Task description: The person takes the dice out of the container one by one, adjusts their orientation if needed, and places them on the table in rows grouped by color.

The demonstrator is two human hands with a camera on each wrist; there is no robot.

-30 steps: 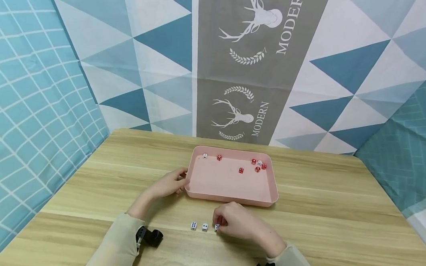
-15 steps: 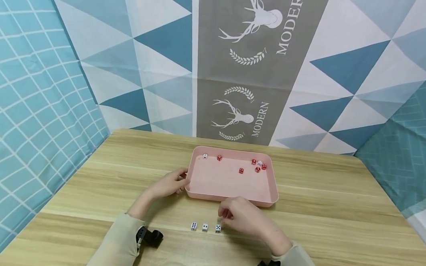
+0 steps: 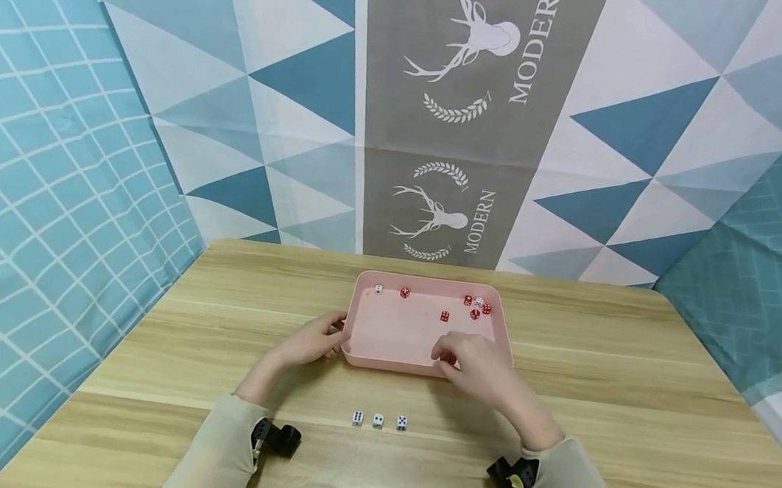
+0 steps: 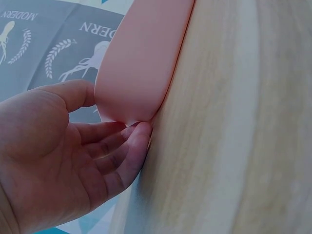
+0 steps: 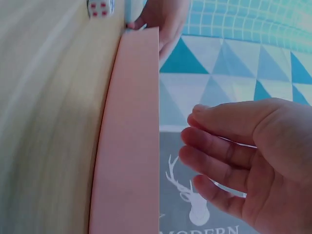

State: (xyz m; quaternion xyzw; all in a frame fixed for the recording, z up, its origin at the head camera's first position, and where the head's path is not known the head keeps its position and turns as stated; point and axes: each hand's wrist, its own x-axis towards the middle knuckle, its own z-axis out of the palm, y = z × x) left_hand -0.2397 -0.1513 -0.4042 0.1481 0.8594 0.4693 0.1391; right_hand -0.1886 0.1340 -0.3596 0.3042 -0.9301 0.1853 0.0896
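A shallow pink tray (image 3: 393, 336) lies on the table with several red and white dice in it, such as a red die (image 3: 444, 316) near its middle. My left hand (image 3: 309, 341) holds the tray's near left corner; in the left wrist view the thumb is at the rim and the fingers touch lower down. Over the tray's front edge hovers my right hand (image 3: 474, 362), fingers loosely bent, nothing seen between them in the right wrist view. In front of the tray, three white dice form a row: left die (image 3: 357, 418), middle die (image 3: 378, 421), right die (image 3: 401, 423).
Inside the tray, a white die (image 3: 378, 289) and a red die (image 3: 405, 293) sit at the back left. Several more dice cluster at the back right, among them a red die (image 3: 486, 309). A patterned cloth (image 3: 304, 121) hangs behind the wooden table (image 3: 596, 387).
My right hand has let go of the right die in the row and moved away and rightward, up over the tray's front edge. The left hand stays at the tray corner.
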